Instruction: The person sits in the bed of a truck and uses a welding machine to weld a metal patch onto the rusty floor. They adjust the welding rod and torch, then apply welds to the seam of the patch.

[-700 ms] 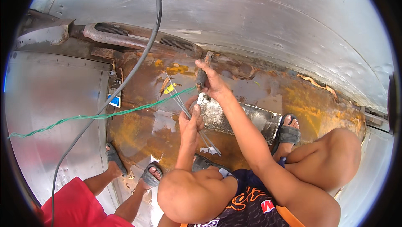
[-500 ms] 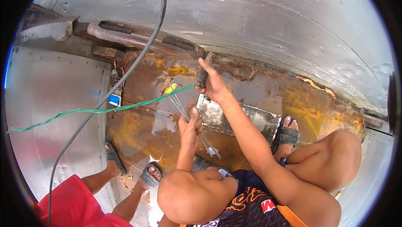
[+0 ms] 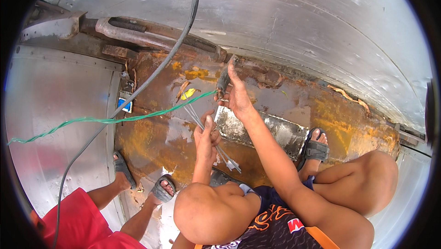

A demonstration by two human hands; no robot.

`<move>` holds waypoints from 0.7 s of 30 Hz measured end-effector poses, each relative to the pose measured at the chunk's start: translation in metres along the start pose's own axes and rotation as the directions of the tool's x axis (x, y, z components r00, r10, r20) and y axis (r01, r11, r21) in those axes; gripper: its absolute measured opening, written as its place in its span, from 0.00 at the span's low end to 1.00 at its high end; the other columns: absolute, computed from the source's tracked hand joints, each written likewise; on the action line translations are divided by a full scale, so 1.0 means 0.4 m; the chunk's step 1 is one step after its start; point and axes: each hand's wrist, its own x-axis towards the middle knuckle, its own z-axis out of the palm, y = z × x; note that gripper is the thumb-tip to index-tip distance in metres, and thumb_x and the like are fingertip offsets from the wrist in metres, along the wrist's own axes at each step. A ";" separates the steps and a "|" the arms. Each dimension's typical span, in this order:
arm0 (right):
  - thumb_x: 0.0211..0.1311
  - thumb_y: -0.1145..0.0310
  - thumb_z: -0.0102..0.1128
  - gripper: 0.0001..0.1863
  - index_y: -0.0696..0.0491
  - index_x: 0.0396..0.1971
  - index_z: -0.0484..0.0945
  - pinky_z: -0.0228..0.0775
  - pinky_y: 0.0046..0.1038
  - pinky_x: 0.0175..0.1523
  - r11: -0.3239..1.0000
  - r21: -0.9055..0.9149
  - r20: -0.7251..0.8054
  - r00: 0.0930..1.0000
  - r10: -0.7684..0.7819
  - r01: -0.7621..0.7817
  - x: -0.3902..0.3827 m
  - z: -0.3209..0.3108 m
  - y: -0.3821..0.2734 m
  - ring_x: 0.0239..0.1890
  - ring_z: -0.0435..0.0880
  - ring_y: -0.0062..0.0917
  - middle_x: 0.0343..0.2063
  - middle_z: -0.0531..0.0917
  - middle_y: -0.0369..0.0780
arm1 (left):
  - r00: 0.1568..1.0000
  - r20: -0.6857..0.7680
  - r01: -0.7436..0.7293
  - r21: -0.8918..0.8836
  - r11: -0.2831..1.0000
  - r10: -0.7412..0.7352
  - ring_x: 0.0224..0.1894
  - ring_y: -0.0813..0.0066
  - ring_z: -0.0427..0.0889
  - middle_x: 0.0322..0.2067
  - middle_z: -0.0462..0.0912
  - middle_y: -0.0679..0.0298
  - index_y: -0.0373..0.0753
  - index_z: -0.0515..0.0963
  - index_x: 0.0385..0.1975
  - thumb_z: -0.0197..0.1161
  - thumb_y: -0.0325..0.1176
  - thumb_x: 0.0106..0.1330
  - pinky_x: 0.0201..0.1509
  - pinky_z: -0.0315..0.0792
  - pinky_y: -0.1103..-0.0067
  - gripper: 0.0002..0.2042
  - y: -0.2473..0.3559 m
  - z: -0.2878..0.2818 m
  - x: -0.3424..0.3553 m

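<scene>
My left hand (image 3: 206, 134) is closed on several thin grey rods (image 3: 193, 111), which slant from the yellow leaf down toward the floor. Above it and to the right, my right hand (image 3: 236, 93) is curled loosely around a dark, grimy cylindrical piece (image 3: 223, 78), its thumb pointing up along it. A twisted green line (image 3: 158, 113) runs from near that piece across to the left; the hand hides how it connects. Below my right hand lies a white, stained rectangular plate (image 3: 265, 130) on the rusty floor (image 3: 335, 113).
A metal wall (image 3: 312, 17) rises ahead, with a threaded steel fitting (image 3: 138, 35) along its foot. A side panel (image 3: 55, 88) stands left. A thick grey cable (image 3: 163, 65) hangs across the view. A co-worker's legs in red shorts (image 3: 78, 221) are at lower left. A blue-and-white object (image 3: 125, 104) lies beside the panel.
My right hand's grip has loosened slightly, with the thumb reaching higher and the fingers less wrapped. The grey cable sits further right at the top. My left hand still holds the rods.
</scene>
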 end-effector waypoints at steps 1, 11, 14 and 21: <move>0.52 0.20 0.49 0.39 0.48 0.32 0.74 0.68 0.25 0.27 1.000 0.008 -0.009 1.000 0.004 -0.004 -0.003 -0.003 0.000 0.23 0.79 0.21 0.23 0.78 0.34 | 1.000 -0.003 0.005 -0.005 1.000 -0.005 0.16 0.93 0.53 0.21 0.59 0.79 0.36 0.69 0.59 0.62 0.42 0.71 0.18 0.45 0.88 0.23 0.000 0.000 0.000; 0.69 0.48 0.59 0.22 0.48 0.22 0.70 0.50 0.16 0.20 0.774 -0.109 -0.378 0.695 -0.612 0.623 -0.016 -0.091 -0.103 0.15 0.58 0.09 0.14 0.63 0.26 | 0.883 -0.346 -0.359 -0.063 0.931 0.317 0.15 0.87 0.53 0.25 0.65 0.71 0.41 0.70 0.49 0.43 0.52 0.76 0.14 0.45 0.87 0.20 -0.007 -0.114 -0.051; 0.71 0.55 0.58 0.19 0.49 0.23 0.70 0.49 0.17 0.21 0.660 -0.061 -0.322 0.611 -0.723 0.749 -0.052 -0.035 -0.192 0.16 0.59 0.09 0.16 0.65 0.27 | 0.747 -0.485 -0.397 0.224 0.890 0.456 0.17 0.90 0.53 0.21 0.62 0.73 0.42 0.75 0.39 0.44 0.52 0.76 0.18 0.45 0.88 0.20 -0.037 -0.151 -0.091; 0.74 0.66 0.52 0.14 0.50 0.24 0.68 0.51 0.17 0.24 0.457 0.008 -0.131 0.454 -0.881 0.889 -0.191 0.139 -0.237 0.20 0.60 0.10 0.18 0.64 0.29 | 0.482 -0.187 -0.416 0.811 0.412 0.856 0.21 0.82 0.65 0.21 0.70 0.67 0.36 0.76 0.40 0.51 0.41 0.76 0.24 0.61 0.80 0.14 -0.016 -0.232 -0.318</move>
